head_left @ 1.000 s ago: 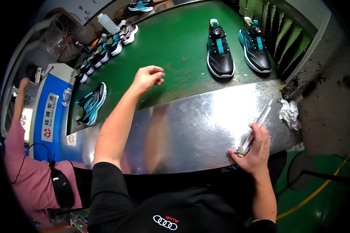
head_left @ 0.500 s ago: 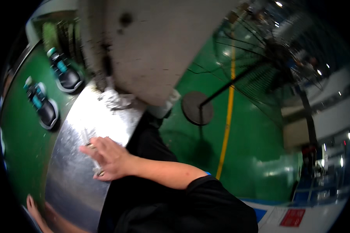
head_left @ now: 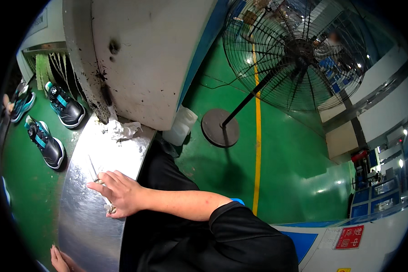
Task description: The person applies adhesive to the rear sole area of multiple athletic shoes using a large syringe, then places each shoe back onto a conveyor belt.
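On the shiny metal worktop, my right hand (head_left: 120,196) is closed around a slim tool (head_left: 92,167) with a thin metal shaft. Its whitish, wrapped-looking end (head_left: 109,207) shows below my fingers; the middle is hidden by them. My left hand (head_left: 58,260) is partly in view at the lower left, by the worktop's outer edge. Its visible fingers look stretched out, with nothing seen in them. Beyond the worktop, two black-and-teal shoes with white soles, a farther shoe (head_left: 68,109) and a nearer shoe (head_left: 45,145), stand on a green surface.
Crumpled white cloth (head_left: 121,130) lies at the far end of the metal worktop (head_left: 88,226), against a stained grey machine housing (head_left: 145,59). A large black pedestal fan (head_left: 299,54) stands to the right. Another person's hand (head_left: 7,103) is beside another shoe (head_left: 23,107) at far left.
The view has shifted and become sharper. My right hand keeps its hold on the tool at nearly the same place. My left hand sits lower in the picture; another shoe and hand now show at far left.
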Motion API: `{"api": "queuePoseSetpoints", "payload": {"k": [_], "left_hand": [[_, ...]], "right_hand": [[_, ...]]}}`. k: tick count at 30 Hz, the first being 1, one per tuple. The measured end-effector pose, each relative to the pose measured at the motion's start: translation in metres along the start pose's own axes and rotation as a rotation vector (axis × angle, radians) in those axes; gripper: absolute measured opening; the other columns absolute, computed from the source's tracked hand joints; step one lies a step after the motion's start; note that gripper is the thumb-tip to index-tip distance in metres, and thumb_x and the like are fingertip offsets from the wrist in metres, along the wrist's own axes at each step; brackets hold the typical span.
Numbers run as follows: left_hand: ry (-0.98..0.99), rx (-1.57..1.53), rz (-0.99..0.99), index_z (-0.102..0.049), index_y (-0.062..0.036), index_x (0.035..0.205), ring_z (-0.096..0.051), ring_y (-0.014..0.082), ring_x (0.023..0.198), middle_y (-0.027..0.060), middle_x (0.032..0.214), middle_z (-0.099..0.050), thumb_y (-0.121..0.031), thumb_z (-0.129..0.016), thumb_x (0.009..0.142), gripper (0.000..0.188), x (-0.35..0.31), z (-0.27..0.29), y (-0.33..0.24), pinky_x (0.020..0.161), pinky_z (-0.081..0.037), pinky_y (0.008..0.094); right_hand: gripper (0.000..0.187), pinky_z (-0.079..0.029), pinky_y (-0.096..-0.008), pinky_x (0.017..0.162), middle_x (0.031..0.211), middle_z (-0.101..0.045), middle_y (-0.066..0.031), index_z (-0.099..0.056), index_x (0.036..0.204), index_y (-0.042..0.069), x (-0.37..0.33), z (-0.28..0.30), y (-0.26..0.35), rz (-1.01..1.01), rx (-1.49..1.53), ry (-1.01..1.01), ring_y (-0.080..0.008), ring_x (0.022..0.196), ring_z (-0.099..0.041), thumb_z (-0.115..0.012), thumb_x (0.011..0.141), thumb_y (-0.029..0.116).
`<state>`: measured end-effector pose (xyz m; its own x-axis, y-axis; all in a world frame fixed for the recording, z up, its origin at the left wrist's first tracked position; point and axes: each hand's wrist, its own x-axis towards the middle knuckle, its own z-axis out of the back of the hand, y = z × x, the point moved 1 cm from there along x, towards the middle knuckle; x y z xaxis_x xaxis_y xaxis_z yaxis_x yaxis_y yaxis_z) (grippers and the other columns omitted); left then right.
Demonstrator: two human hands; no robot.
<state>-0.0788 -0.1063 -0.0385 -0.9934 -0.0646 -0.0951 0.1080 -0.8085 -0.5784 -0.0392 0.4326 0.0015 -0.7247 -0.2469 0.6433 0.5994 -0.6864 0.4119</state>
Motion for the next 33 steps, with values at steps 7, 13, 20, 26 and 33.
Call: {"api": "queuePoseSetpoints", "payload": {"k": [7, 13, 20, 26, 33], "left_hand": [[-0.127, -0.053, 0.076, -0.057, 0.0042, 0.116, -0.054, 0.0233, 0.113, 0.0154, 0.121, -0.058, -0.017, -0.049, 0.093, 0.033, -0.018, -0.015, -0.056, 0.098, -0.039, 0.0316], [-0.19, 0.346, 0.045, -0.066, -0.0062, 0.1, -0.059, 0.0321, 0.102, 0.0169, 0.109, -0.062, -0.035, -0.052, 0.087, 0.034, -0.019, 0.01, -0.101, 0.088, -0.047, 0.0354], [-0.371, 0.11, 0.23, -0.064, -0.0009, 0.084, -0.063, 0.0227, 0.071, 0.0113, 0.078, -0.066, -0.016, -0.062, 0.082, 0.015, -0.063, 0.019, -0.05, 0.065, -0.048, 0.0335], [-0.57, -0.399, 0.379, -0.057, -0.0029, 0.073, -0.054, 0.0097, 0.059, 0.002, 0.066, -0.06, -0.006, -0.065, 0.08, 0.011, -0.069, 0.047, -0.012, 0.055, -0.042, 0.0239], [-0.847, -0.792, 0.539, -0.055, -0.0038, 0.084, -0.058, 0.0125, 0.064, 0.0044, 0.071, -0.057, -0.017, -0.055, 0.091, 0.015, -0.111, 0.09, 0.034, 0.055, -0.048, 0.023]], "right_hand": [[0.082, -0.04, -0.0427, 0.09, 0.113, -0.048, -0.0166, -0.04, 0.127, -0.001, 0.021, -0.016, -0.004, 0.129, 0.286, -0.071, -0.035, 0.107, -0.048, -0.076, 0.065, 0.039], [0.083, -0.04, -0.0426, 0.088, 0.118, -0.047, -0.0191, -0.04, 0.125, -0.001, 0.016, -0.006, -0.008, 0.013, 0.031, 0.066, -0.0358, 0.103, -0.048, -0.079, 0.062, 0.036], [0.09, -0.039, -0.0447, 0.087, 0.119, -0.046, -0.0197, -0.036, 0.131, 0.004, 0.01, -0.013, 0.007, 0.003, 0.014, 0.12, -0.0363, 0.103, -0.048, -0.08, 0.058, 0.034], [0.091, -0.038, -0.045, 0.092, 0.122, -0.044, -0.0209, -0.036, 0.132, 0.002, 0.007, -0.01, 0.002, -0.02, 0.016, 0.126, -0.0379, 0.108, -0.046, -0.079, 0.06, 0.033], [0.091, -0.037, -0.0444, 0.094, 0.124, -0.042, -0.0217, -0.035, 0.132, 0.001, 0.008, -0.012, 0.002, -0.077, 0.054, 0.129, -0.0381, 0.109, -0.045, -0.08, 0.057, 0.027]]}}
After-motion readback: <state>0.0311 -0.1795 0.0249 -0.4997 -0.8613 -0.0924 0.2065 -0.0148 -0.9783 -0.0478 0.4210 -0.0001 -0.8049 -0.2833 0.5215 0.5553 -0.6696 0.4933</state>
